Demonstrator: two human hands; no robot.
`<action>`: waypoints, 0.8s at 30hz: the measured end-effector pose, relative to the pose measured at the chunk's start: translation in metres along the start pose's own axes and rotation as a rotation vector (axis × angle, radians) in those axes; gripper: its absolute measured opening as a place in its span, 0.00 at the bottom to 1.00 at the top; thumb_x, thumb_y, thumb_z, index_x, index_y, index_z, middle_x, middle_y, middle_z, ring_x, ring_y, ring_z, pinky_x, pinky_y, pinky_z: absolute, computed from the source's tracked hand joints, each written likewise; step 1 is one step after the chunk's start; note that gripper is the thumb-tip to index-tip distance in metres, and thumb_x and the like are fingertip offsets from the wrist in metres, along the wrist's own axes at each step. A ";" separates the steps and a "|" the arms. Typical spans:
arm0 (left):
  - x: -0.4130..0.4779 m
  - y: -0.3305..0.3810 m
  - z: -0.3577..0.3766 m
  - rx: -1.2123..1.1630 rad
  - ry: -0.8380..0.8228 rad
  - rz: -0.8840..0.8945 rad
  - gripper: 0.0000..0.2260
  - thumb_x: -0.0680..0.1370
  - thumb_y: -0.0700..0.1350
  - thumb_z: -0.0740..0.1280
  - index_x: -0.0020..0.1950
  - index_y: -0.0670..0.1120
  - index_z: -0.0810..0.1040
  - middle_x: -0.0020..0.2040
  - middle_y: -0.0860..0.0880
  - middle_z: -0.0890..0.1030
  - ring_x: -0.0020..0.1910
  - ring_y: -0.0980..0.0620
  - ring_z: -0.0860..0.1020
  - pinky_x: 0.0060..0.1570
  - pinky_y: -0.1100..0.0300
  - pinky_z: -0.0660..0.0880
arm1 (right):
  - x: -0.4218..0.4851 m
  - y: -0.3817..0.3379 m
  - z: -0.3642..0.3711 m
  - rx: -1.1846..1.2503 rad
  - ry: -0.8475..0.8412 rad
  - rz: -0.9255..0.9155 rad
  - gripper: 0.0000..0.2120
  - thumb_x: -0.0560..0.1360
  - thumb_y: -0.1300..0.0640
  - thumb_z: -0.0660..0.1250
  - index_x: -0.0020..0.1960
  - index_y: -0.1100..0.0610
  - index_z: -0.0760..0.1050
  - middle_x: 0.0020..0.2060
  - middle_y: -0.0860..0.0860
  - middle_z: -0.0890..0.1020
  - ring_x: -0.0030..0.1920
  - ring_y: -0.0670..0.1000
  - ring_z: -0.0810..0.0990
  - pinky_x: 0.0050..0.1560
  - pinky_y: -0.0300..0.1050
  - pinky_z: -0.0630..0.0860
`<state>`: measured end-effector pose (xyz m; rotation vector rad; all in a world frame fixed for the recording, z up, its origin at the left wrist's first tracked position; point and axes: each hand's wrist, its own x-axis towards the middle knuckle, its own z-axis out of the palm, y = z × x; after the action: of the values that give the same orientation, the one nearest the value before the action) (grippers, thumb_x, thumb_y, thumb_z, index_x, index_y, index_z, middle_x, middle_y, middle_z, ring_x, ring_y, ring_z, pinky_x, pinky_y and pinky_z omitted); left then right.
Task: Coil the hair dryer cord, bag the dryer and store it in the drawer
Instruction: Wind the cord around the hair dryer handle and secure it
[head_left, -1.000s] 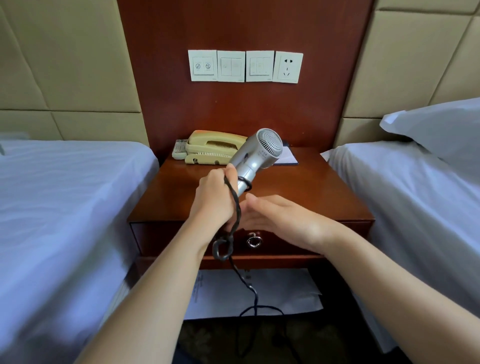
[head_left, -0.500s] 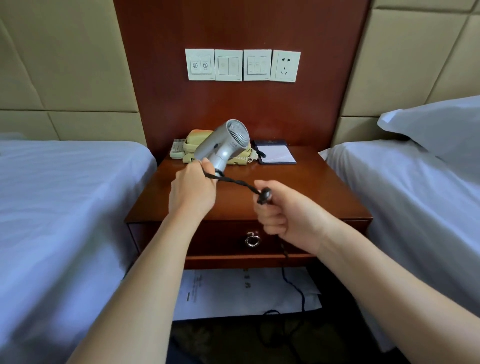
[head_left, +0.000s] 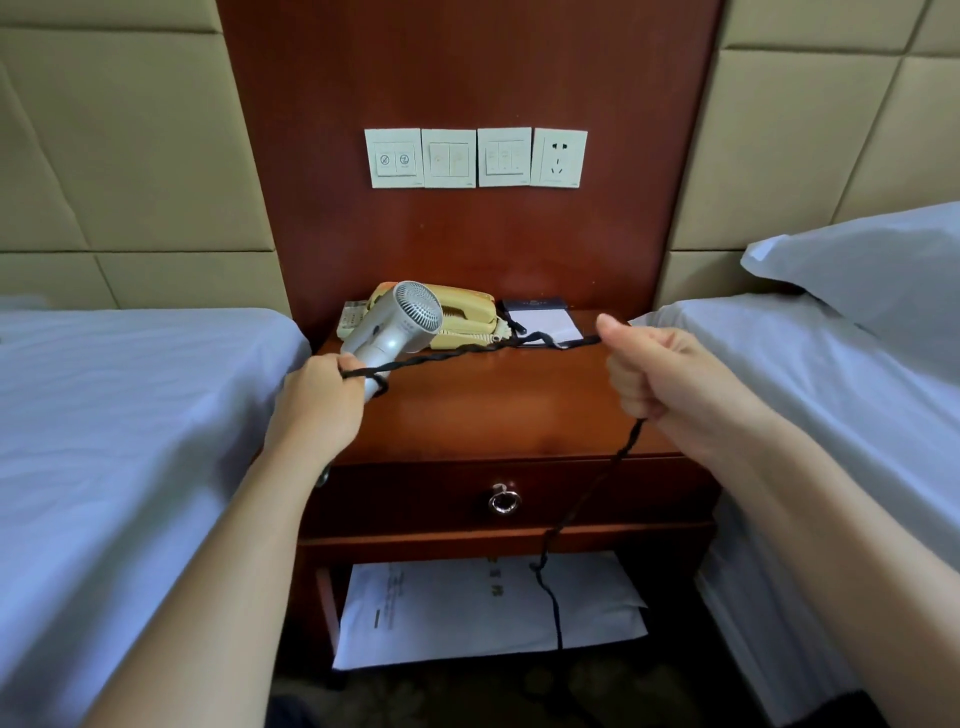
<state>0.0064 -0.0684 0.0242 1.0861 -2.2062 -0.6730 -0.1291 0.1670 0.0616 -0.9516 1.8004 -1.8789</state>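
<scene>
Cord (head_left: 467, 353) runs taut across the head view, stretched from the left hand (head_left: 317, 410) to the right hand (head_left: 660, 379), twisted along its length. The left hand is clenched around the handle of the silver hair dryer (head_left: 400, 327), with a turn or two of cord looped at its fingers; the dryer's grille end tilts up and away from that hand, in front of a yellow telephone (head_left: 462, 317). The right hand is a closed fist on the cord, thumb up, and the slack drops from below it past the nightstand (head_left: 493, 410) toward the floor.

Risk, as I judge it: the cord is already kinked, so winding it under this tension could set tighter twists, and the trailing end could snag under the nightstand.

The drawer (head_left: 415, 499), below and between the hands, is shut, its ring pull untouched; its contents are hidden. No bag is identifiable. The open shelf beneath holds a white paper sheet (head_left: 467, 608).
</scene>
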 end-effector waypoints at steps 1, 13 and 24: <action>0.000 -0.001 -0.002 0.017 -0.003 0.013 0.15 0.76 0.48 0.53 0.53 0.46 0.77 0.50 0.39 0.82 0.49 0.35 0.78 0.51 0.45 0.77 | 0.003 -0.001 -0.005 -0.005 0.044 -0.011 0.25 0.79 0.54 0.59 0.26 0.50 0.55 0.19 0.43 0.56 0.21 0.43 0.52 0.21 0.34 0.50; -0.023 0.026 -0.009 -0.270 -0.727 0.029 0.15 0.80 0.46 0.55 0.42 0.37 0.73 0.28 0.42 0.78 0.18 0.51 0.67 0.20 0.66 0.61 | 0.049 0.017 -0.031 -0.408 0.414 -0.229 0.23 0.77 0.47 0.63 0.30 0.56 0.58 0.22 0.44 0.54 0.24 0.45 0.52 0.25 0.40 0.50; -0.028 0.034 -0.014 -1.067 -1.052 -0.092 0.20 0.70 0.51 0.54 0.35 0.43 0.83 0.28 0.45 0.74 0.14 0.54 0.65 0.16 0.71 0.59 | 0.046 0.057 -0.039 -0.931 0.301 -0.078 0.25 0.77 0.44 0.59 0.28 0.57 0.58 0.22 0.51 0.62 0.28 0.53 0.62 0.31 0.47 0.59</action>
<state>0.0123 -0.0293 0.0490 0.2203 -1.8955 -2.4840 -0.1994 0.1576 0.0179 -1.0374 2.9511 -1.2077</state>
